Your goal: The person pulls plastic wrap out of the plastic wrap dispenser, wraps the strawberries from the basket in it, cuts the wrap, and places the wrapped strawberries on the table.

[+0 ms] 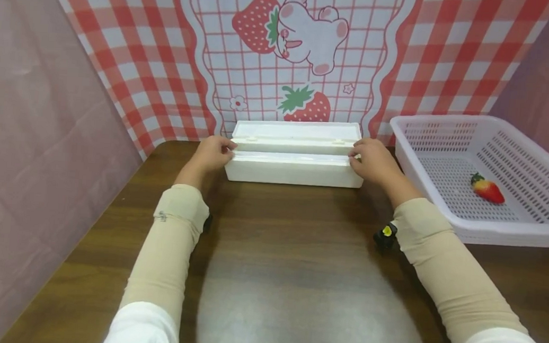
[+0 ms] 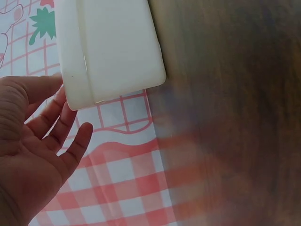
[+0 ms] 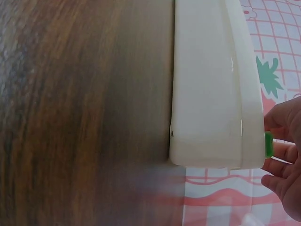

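A long white box (image 1: pixel 295 174) lies at the back of the table, its lid (image 1: pixel 298 130) raised behind it. At the box's left end my left hand (image 1: pixel 213 152) holds the edge between thumb and fingers. The left wrist view shows the thumb at the upper edge of the box (image 2: pixel 120 47), other fingers partly hidden behind, the little finger free. My right hand (image 1: pixel 373 160) grips the opposite end the same way. A small green piece (image 3: pixel 268 144) shows by the right fingers, at the edge of the box (image 3: pixel 207 89).
To the right stands a white perforated basket (image 1: pixel 514 228) with a strawberry (image 1: pixel 488 189) inside. Behind the box hangs a red-and-white checked cloth (image 1: pixel 136 29) with strawberry prints. The brown wooden table (image 1: pixel 294 236) stretches toward me; a pink cloth (image 1: pixel 34 123) borders the left.
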`<state>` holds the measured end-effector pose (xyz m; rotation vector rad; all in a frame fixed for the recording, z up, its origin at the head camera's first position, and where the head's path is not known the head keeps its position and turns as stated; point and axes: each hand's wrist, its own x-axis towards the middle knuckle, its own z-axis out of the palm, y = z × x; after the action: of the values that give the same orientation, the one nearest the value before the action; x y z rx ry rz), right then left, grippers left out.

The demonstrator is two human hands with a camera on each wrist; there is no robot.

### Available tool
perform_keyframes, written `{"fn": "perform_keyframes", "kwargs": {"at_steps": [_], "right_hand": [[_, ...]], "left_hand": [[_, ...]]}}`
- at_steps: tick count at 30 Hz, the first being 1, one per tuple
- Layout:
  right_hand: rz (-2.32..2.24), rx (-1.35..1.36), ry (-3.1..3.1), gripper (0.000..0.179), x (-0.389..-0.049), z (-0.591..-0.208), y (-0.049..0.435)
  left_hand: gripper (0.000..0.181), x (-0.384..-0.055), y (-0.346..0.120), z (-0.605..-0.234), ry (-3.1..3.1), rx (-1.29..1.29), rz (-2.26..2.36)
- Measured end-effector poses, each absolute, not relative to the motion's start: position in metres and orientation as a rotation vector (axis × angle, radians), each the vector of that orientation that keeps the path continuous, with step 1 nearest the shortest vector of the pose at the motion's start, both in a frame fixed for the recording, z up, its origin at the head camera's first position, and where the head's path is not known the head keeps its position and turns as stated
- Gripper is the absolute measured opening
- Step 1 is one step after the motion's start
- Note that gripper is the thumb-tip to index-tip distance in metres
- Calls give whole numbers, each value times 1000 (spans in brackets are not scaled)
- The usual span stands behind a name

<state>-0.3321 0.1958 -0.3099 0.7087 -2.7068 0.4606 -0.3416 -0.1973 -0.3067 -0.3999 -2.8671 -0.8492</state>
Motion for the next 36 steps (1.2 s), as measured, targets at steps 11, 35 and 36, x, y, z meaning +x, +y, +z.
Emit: {"fn": "perform_keyframes", "kwargs": {"at_steps": [11, 35, 36], "right_hand": [[583, 640, -2761, 15, -338, -308, 195], [529, 706, -2867, 12, -351, -292, 189], [522, 705, -2869, 12, -352, -293, 189]], "left_hand": [[21, -351, -191, -302, -2917, -439, -780], [19, -358, -187, -309, -2770, -232, -967], [19, -358, -187, -309, -2765, -217, -979]]}}
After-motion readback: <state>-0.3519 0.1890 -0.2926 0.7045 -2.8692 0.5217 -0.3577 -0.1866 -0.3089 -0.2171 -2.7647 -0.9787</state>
